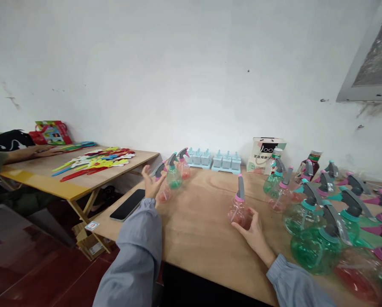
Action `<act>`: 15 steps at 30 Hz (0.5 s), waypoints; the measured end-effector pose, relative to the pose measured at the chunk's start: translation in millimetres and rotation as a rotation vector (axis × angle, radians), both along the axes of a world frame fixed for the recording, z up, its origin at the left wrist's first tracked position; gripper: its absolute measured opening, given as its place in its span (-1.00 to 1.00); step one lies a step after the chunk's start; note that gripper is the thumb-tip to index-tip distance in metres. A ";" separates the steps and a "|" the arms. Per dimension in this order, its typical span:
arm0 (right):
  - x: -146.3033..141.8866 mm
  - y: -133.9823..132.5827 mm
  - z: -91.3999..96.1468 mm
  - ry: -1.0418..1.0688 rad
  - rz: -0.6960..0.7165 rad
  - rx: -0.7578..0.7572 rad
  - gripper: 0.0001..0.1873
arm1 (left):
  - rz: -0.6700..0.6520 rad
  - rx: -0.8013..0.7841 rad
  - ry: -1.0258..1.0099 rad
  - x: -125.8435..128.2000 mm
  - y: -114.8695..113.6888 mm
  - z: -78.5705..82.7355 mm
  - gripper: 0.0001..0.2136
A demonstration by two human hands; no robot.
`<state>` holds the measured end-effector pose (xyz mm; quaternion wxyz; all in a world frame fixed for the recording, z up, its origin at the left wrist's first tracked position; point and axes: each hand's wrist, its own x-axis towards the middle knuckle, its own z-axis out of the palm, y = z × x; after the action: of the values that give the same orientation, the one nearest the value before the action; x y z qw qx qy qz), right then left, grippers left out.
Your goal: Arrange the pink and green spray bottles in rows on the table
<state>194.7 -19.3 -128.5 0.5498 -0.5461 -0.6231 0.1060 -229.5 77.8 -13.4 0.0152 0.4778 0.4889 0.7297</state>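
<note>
Pink spray bottle [238, 209] stands upright near the middle of the wooden table [197, 226], and the right hand [254, 232] cups it from the near side, fingers curled round its belly; the bottle sits at about eleven o'clock from that palm, touching it. At roughly ten o'clock from it, the left hand [150, 182] is raised with fingers spread apart, gripping nothing, just beside another pink bottle [163, 187] that heads a short row with a green bottle [174, 175] and a further pink one [183, 164]. As I judge it, a small group is already lined up on that left side, while a big crowd of green and pink bottles [325, 221] waits at three o'clock, so most of the work looks left. A dark phone [127, 204] lies at the table's left edge. Pale blue moulds [214, 160] and a white box [265, 154] sit against the wall at twelve o'clock. Another person's arm [27, 152] rests on a second table [50, 179] at nine o'clock, by bright plastic pieces [96, 162].
</note>
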 end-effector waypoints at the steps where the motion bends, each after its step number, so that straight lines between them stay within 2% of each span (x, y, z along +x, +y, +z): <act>1: -0.3 -1.0 -0.3 -0.001 0.002 -0.002 -0.06 | 0.082 0.089 -0.007 3.1 -8.1 -1.3 -0.13; 3: -1.1 -3.3 -0.8 0.004 0.008 -0.013 -0.05 | 0.155 0.242 0.017 18.0 -29.2 -2.7 -0.14; 5: -2.5 -5.5 -0.9 0.008 0.021 -0.026 -0.06 | 0.018 0.310 0.139 48.0 -53.1 -1.4 -0.16; 6: -3.5 -6.5 -0.9 0.007 0.029 -0.031 -0.07 | -0.124 0.291 0.242 68.6 -64.4 0.2 -0.18; 8: -6.4 -7.8 -0.6 0.000 0.055 -0.042 -0.09 | -0.486 0.139 0.459 117.2 -82.6 3.8 -0.24; 10: -11.0 -8.7 0.5 -0.009 0.091 -0.054 -0.09 | -0.769 -0.063 0.556 167.2 -92.3 6.3 0.01; 12: -16.7 -11.3 3.3 -0.021 0.129 -0.062 -0.10 | -0.948 -0.178 0.523 208.5 -93.2 6.4 0.15; 13: -18.9 -14.2 5.6 -0.033 0.139 -0.056 -0.11 | -0.998 -0.204 0.482 223.6 -91.0 5.6 0.11; 15: -18.5 -25.0 10.9 -0.078 0.143 -0.006 -0.17 | -1.017 -0.225 0.387 241.4 -83.9 2.3 -0.08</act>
<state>176.1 -44.3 -117.7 0.5147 -0.5055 -0.6810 0.1255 11.9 -6.0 -11.1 0.3263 0.7744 0.2654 0.4726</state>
